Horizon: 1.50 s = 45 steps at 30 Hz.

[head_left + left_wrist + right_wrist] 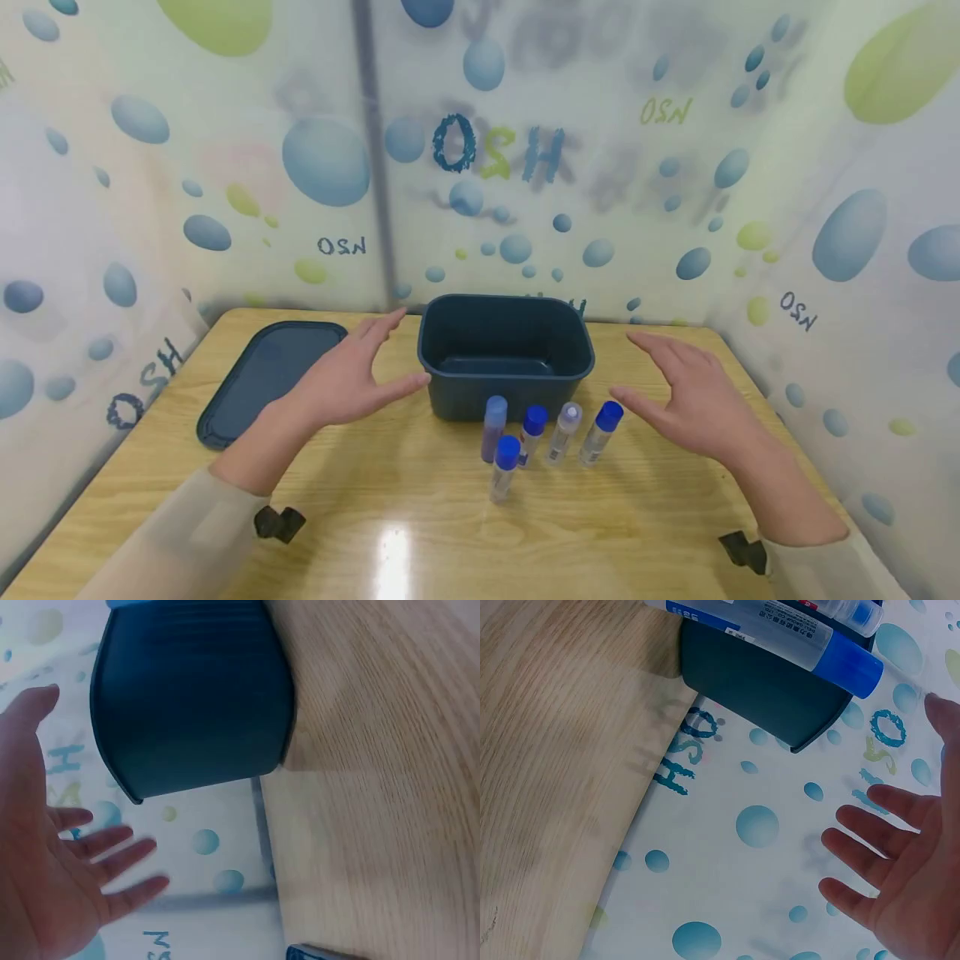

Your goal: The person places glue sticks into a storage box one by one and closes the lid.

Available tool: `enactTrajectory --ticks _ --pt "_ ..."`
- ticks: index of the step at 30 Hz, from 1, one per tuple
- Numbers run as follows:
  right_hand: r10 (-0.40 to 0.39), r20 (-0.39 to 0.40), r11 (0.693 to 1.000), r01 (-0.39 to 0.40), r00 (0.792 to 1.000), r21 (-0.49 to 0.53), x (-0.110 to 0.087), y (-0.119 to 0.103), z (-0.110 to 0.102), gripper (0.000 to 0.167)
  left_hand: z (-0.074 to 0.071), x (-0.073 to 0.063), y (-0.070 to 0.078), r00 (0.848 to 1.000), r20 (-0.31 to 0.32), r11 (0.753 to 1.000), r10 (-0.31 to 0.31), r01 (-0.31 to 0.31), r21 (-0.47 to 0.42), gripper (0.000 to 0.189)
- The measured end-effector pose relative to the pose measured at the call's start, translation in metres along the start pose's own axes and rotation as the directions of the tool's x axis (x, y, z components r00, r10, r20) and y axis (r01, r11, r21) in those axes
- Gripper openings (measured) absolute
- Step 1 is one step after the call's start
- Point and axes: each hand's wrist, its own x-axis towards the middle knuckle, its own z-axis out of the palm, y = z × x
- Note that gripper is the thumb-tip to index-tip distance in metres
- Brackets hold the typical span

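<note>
A dark blue plastic bin stands at the back of the table, its mouth facing up. Several slim clear bottles, most with blue caps, stand upright before it; one bottle is nearer than the others. My left hand hovers left of the bin, fingers spread and holding nothing. To the right, my right hand is held in the air, also holding nothing, closest to the rightmost bottle. The right wrist view shows a labelled bottle in front of the bin. Neither hand touches anything.
A flat dark blue lid lies on the wooden table at the left, partly behind my left hand and forearm. Patterned curtain walls with blue and green drops enclose the table at the back and both sides.
</note>
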Motion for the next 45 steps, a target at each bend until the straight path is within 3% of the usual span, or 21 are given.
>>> enactTrajectory --ticks 5,13,23,32,37,45 --pt "-0.014 -0.063 1.000 0.015 0.998 0.021 0.000 0.003 0.001 0.073 0.008 0.022 -0.005 0.999 0.022 0.989 0.026 -0.022 -0.147 0.102" --pt "-0.003 -0.068 1.000 0.005 0.998 0.021 -0.003 0.005 0.002 0.073 0.022 0.046 -0.008 0.999 0.028 0.990 0.032 -0.028 -0.137 0.105" --pt "0.027 -0.052 0.999 -0.025 0.998 0.042 -0.004 0.004 0.001 0.070 0.026 0.048 -0.009 1.000 0.011 0.991 0.005 -0.004 -0.132 0.109" --pt "0.095 -0.042 0.981 -0.086 0.995 0.176 -0.008 0.004 0.009 0.053 0.031 0.050 -0.011 0.999 0.031 0.990 -0.030 0.034 -0.138 0.111" --pt "0.102 -0.052 0.952 -0.082 0.993 0.295 -0.008 0.006 0.022 0.037 0.033 0.050 -0.012 0.998 0.038 0.987 -0.040 0.046 -0.153 0.112" --pt "0.103 0.084 0.856 -0.131 0.991 0.499 -0.012 0.012 0.036 0.034 0.040 0.050 -0.013 0.998 0.043 0.973 -0.038 0.047 -0.225 0.111"
